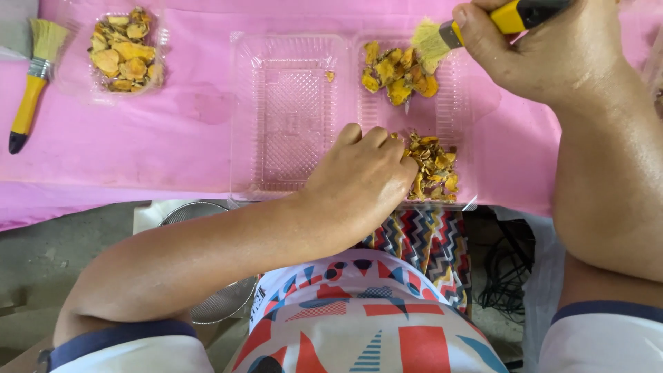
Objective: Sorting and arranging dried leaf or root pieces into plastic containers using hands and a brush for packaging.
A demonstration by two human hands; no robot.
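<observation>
- Right hand (545, 52) grips a yellow-handled paintbrush (449, 36), its pale bristles touching orange dried slices (399, 72) in the far part of an open clear plastic clamshell tray (290, 110)
- Left hand (359, 179), fingers curled down, rests on the tray's near edge beside a darker pile of dried slices (434, 169); whether it pinches any I cannot tell
- A second yellow-handled brush (34, 76) lies on the pink table cover (159, 138)

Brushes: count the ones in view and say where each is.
2. One yellow-handled brush lies on the pink cloth at far left, beside a small tray of yellow slices. The second brush is in the right hand, bristles over the open clear container.
</observation>
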